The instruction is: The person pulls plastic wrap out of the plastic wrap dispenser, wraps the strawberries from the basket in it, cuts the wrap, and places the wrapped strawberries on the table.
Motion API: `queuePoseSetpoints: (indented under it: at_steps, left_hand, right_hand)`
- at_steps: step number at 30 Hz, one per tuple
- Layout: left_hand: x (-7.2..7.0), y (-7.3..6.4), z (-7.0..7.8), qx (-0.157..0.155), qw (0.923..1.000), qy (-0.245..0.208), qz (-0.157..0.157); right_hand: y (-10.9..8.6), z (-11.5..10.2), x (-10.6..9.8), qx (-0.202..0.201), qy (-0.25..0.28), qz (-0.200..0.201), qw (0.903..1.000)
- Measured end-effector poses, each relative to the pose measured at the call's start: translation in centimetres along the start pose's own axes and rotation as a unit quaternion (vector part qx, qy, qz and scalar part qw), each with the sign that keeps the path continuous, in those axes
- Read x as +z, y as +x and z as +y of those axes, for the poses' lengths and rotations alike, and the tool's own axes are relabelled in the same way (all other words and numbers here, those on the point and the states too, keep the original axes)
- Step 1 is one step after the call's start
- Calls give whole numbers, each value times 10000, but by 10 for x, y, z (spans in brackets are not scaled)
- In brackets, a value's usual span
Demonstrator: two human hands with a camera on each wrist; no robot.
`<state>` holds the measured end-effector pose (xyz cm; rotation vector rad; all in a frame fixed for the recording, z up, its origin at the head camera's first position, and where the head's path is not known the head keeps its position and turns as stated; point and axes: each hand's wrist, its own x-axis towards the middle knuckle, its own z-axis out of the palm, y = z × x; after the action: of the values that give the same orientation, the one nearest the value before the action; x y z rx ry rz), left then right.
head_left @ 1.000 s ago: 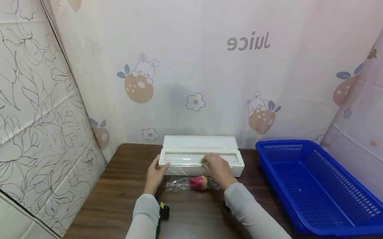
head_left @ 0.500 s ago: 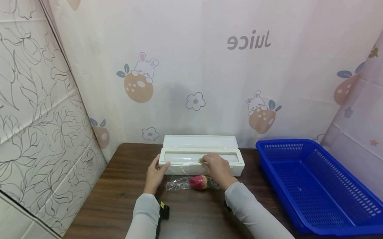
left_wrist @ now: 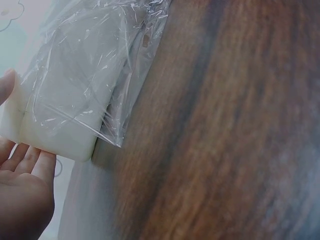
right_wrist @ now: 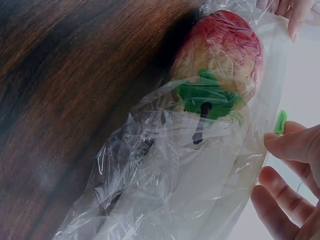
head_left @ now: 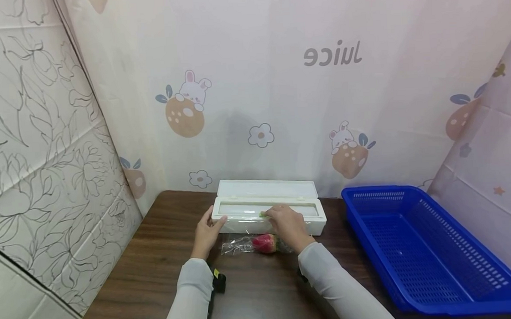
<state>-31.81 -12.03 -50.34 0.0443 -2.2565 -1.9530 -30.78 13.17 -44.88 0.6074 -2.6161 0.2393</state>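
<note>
A white cling film dispenser (head_left: 319,226) lies lengthwise on the table, its long lid (head_left: 265,189) tipped back. My left hand (head_left: 205,237) grips its left end, thumb on one side and fingers on the other, as the left wrist view shows. Between thumb and forefinger, my right hand (head_left: 290,225) pinches the small green slider (right_wrist: 281,121) on the dispenser's front rim. Clear cling film (left_wrist: 75,65) hangs over the front. Before the dispenser, a red and cream imitation fruit (right_wrist: 225,55) with green leaves and a dark stem lies amid crumpled film.
To the right stands a blue perforated plastic basket (head_left: 416,247). The brown wooden table (head_left: 156,261) ends at a printed curtain (head_left: 256,82) behind the dispenser. A second patterned sheet (head_left: 43,156) hangs along the left.
My right hand has slid a little to the left along the dispenser, taking the green slider with it. The left hand, fruit and basket have stayed in place.
</note>
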Motion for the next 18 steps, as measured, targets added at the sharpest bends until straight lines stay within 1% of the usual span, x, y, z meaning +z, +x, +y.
queuePoseSetpoints:
  at_steps: [7, 14, 18]
  left_hand:
    - [0, 1, -2, 18, 10000, 32, 1]
    - [0, 2, -1, -21, 10000, 50, 18]
    - [0, 2, -1, -26, 10000, 23, -11]
  right_hand:
    - [1, -2, -2, -106, -125, -81, 9998]
    - [2, -2, 0, -245, -334, -108, 9991]
    - [3, -3, 0, -238, -236, -142, 9993]
